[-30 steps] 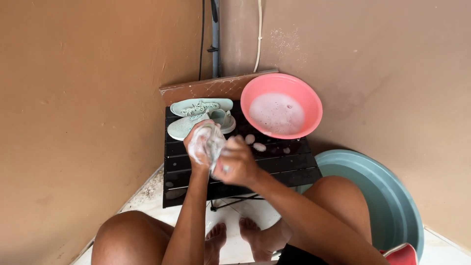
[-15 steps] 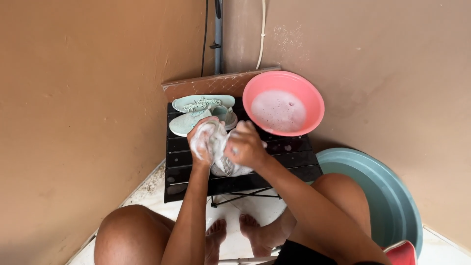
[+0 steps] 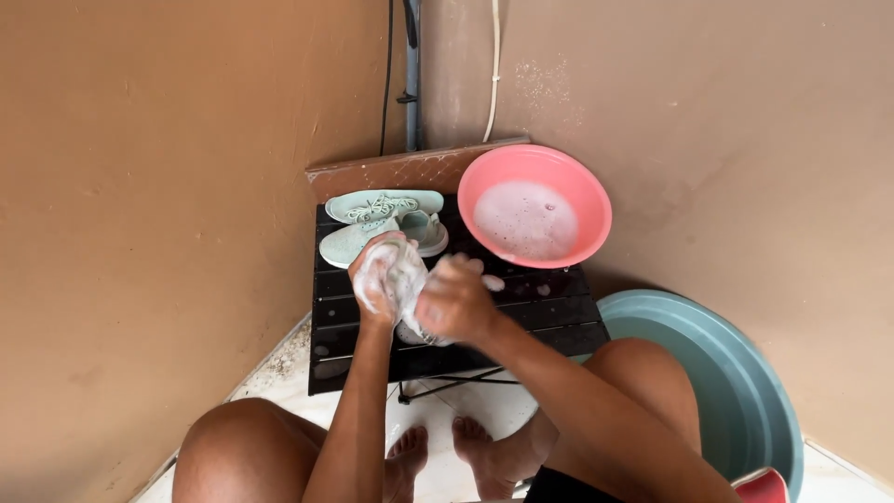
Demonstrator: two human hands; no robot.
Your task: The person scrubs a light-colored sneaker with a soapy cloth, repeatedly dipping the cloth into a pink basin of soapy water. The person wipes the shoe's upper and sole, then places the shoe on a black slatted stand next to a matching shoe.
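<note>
Left hand (image 3: 377, 279) and right hand (image 3: 453, 300), fingers closed on a sudsy cloth (image 3: 407, 279) | held over slatted bench (image 3: 447, 317) so lather drips | pink basin (image 3: 535, 207) of soapy water within reach | mint shoes (image 3: 380, 222) parked behind

Two plain tan plastered walls (image 3: 168, 186) meet in a corner, where a dark pipe (image 3: 412, 74) and a pale cable (image 3: 494, 70) run down side by side. A reddish-brown patterned tile (image 3: 410, 169) leans against the corner's foot. The floor of pale glossy tiles (image 3: 447, 442) carries grit near the left wall. Daylight falls soft and even.
</note>
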